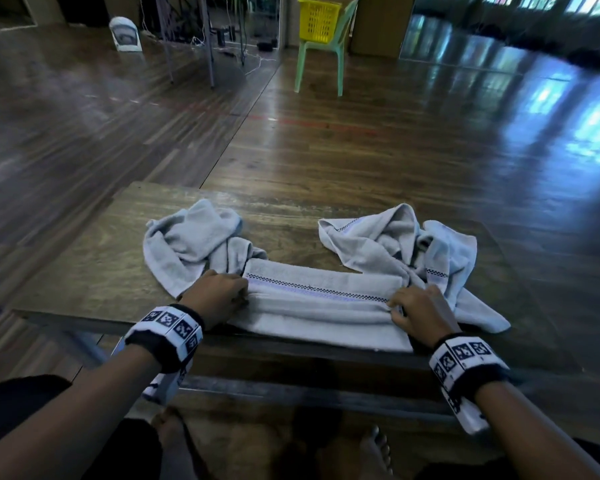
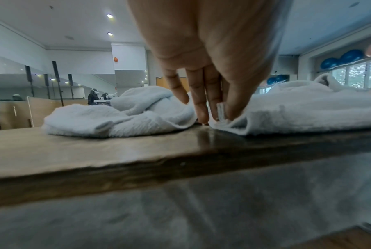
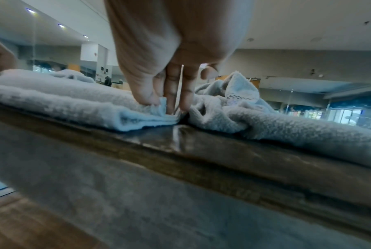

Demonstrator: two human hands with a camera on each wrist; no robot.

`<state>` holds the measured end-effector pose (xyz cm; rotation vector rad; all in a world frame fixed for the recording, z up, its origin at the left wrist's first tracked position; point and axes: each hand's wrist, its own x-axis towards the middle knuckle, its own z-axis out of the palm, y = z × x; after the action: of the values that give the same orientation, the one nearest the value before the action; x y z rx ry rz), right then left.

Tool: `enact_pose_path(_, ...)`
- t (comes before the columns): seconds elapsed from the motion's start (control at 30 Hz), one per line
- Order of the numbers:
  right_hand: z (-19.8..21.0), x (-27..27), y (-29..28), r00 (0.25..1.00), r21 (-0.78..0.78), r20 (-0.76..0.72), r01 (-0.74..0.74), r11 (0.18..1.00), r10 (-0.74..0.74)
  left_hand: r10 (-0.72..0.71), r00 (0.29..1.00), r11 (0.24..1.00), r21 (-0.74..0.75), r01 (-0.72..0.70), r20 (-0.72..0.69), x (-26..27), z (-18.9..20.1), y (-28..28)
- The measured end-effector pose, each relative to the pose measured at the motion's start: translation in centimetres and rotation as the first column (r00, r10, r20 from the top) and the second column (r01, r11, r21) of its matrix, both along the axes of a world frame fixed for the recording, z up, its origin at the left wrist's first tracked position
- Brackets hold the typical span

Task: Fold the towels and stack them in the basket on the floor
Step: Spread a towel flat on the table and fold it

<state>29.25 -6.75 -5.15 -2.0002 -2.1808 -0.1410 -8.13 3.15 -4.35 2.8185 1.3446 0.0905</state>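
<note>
A pale grey towel with a checked stripe (image 1: 321, 303) lies folded lengthwise near the front edge of the wooden table (image 1: 101, 271). My left hand (image 1: 219, 296) pinches its left end between thumb and fingers (image 2: 220, 112). My right hand (image 1: 420, 311) pinches the right end (image 3: 156, 104) the same way. Two crumpled grey towels lie behind: one at the left (image 1: 194, 244), one at the right (image 1: 413, 247). A yellow basket (image 1: 317, 20) stands on a green chair far back, not on the floor.
The green plastic chair (image 1: 321, 60) stands on the wooden floor beyond the table. Metal stand legs and cables (image 1: 205, 39) are at the back left. My bare feet (image 1: 374, 452) are under the table's front edge.
</note>
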Motion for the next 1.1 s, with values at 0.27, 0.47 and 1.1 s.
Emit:
enact_pose_path(0.27,1.9,0.7,0.2,0.993,0.27,-0.092,0.099,0.958,-0.076,-0.002,0.988,0.975,0.221,-0.032,0.153,0.5,1.3,0.1)
enact_pose_path(0.47,3.1,0.7,-3.0,0.999,0.415,0.021,-0.052,0.908,0.047,-0.119,0.965,0.909,0.416,0.012,0.232,-1.1,1.3,-1.6)
enact_pose_path(1.1,-0.5,1.5,-6.3,0.986,0.087,0.067,-0.159,0.983,0.153,-0.206,0.971,0.968,0.174,0.183,0.121,-2.6,-1.6,-3.9)
